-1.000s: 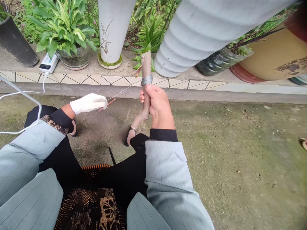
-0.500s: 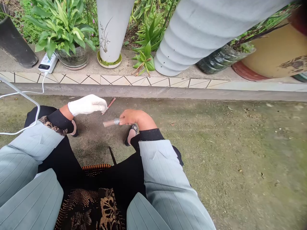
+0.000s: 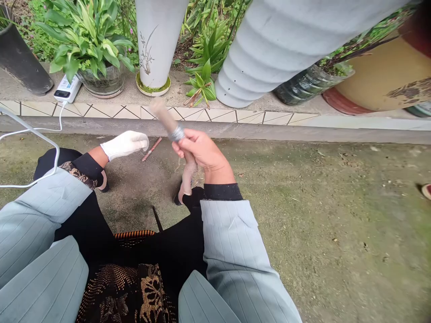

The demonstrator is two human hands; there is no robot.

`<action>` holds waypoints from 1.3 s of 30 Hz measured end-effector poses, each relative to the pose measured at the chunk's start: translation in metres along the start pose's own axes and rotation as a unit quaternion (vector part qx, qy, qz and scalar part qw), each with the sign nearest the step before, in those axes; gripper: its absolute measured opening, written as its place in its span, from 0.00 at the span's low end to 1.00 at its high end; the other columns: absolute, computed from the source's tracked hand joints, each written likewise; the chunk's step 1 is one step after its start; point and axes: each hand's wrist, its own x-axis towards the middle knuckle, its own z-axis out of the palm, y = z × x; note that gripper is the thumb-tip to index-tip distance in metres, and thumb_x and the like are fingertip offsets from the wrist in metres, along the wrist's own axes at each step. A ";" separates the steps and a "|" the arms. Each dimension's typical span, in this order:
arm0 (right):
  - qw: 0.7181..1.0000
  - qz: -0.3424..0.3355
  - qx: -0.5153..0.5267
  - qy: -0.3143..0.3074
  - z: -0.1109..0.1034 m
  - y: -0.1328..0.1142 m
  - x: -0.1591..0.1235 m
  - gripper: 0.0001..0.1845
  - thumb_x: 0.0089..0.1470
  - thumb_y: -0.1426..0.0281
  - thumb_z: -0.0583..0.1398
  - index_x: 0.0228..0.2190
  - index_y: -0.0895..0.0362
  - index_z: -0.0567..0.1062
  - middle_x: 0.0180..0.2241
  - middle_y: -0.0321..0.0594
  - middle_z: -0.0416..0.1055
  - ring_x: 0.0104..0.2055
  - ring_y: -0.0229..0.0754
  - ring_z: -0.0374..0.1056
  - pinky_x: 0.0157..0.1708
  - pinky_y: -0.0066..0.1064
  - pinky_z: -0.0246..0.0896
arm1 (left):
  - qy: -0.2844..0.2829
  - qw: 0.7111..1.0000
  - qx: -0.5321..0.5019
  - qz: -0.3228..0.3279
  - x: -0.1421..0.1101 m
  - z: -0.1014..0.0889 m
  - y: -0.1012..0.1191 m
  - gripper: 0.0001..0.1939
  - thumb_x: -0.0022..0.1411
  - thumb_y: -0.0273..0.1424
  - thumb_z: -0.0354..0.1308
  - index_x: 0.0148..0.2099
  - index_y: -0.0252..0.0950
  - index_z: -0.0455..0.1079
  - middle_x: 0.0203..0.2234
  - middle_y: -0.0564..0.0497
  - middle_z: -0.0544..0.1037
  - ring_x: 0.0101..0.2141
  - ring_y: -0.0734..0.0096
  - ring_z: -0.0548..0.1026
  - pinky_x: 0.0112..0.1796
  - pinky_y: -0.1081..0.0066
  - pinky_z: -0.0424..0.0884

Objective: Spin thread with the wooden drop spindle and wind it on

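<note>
My right hand [image 3: 206,152], bare, is wrapped round a crooked pale-brown wooden stick [image 3: 190,171], gripping it just below a coil of grey string [image 3: 177,133] wound round its shaft. The stick's top leans up to the left and is blurred by motion; its lower part bends down above my foot. To the left, my left hand [image 3: 124,145], in a white glove, is closed with fingertips pressed together. The thin string between the two hands does not show clearly now. Just right of the glove, a short reddish twig [image 3: 151,149] lies on the ground.
A low tiled ledge [image 3: 124,111] runs across, bearing a leafy potted plant [image 3: 101,80], a white vase [image 3: 158,49], a large ribbed grey pot [image 3: 269,49] and a white power bank [image 3: 68,89] with a cable [image 3: 50,143]. My knees and shoes are below my hands.
The stick has swung from upright to pointing left, low down, then back up to a leftward lean, turned by my right hand. The gloved left hand has barely shifted.
</note>
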 end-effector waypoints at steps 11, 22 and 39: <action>0.863 0.260 -0.390 -0.189 0.009 0.027 0.020 0.06 0.47 0.67 0.63 0.27 0.57 0.75 0.23 0.39 0.70 0.26 0.38 0.64 0.28 0.29 0.54 | -0.135 0.987 0.053 0.071 -0.004 0.005 0.010 0.16 0.61 0.38 0.49 0.31 0.33 0.71 0.27 0.51 0.75 0.29 0.73 0.69 0.35 0.76 0.64; 0.988 0.051 -0.059 -0.134 0.003 0.005 0.003 0.16 0.47 0.60 0.63 0.34 0.59 0.73 0.24 0.33 0.67 0.24 0.31 0.59 0.25 0.25 0.56 | -0.013 0.999 0.030 0.001 0.000 -0.002 -0.001 0.15 0.59 0.38 0.50 0.33 0.31 0.70 0.23 0.52 0.71 0.25 0.75 0.65 0.28 0.76 0.61; 0.852 0.249 -0.310 -0.341 0.019 0.029 0.020 0.08 0.48 0.69 0.61 0.33 0.59 0.76 0.24 0.35 0.69 0.24 0.34 0.62 0.25 0.26 0.54 | -0.084 0.990 0.103 0.051 -0.003 -0.001 0.002 0.15 0.61 0.37 0.49 0.33 0.32 0.72 0.27 0.53 0.74 0.28 0.75 0.68 0.34 0.76 0.63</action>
